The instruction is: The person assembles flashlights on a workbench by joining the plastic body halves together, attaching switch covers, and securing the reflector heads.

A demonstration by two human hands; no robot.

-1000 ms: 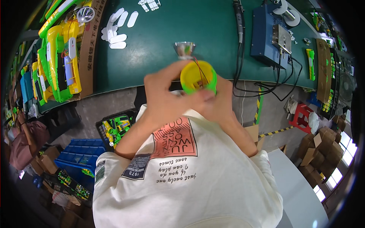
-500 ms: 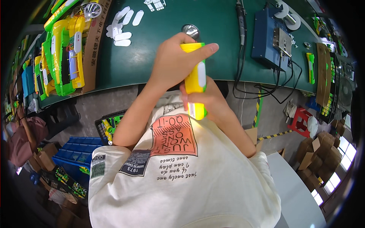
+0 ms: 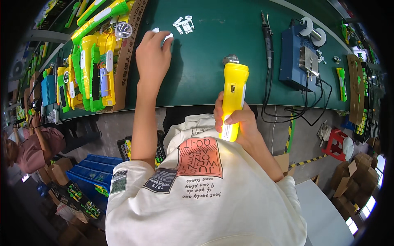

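My right hand (image 3: 242,121) is wrapped round the lower part of a yellow flashlight (image 3: 236,78). The flashlight stands roughly upright in view, its wide end away from me. A small dark slot shows on its upper side, and its lower end glows near my shirt. Just past the wide end lies a shiny reflector cup (image 3: 231,59), partly hidden. At the left of the table my left hand (image 3: 152,55) reaches over the small white oval pieces (image 3: 168,37), fingers bent and apart. The hand hides most of them, and no piece is plainly held.
A cardboard box (image 3: 130,53) of yellow and green flashlight shells stands at left. White bracket-like parts (image 3: 184,25) lie farther back. A soldering iron (image 3: 267,39), a blue soldering machine (image 3: 293,57) and black cables (image 3: 301,107) occupy the right. Another person (image 3: 37,143) sits at far left.
My left hand has left the flashlight and moved up and left to the white oval pieces. My right hand still holds the flashlight, now turned so its slot faces up. The view has shifted somewhat.
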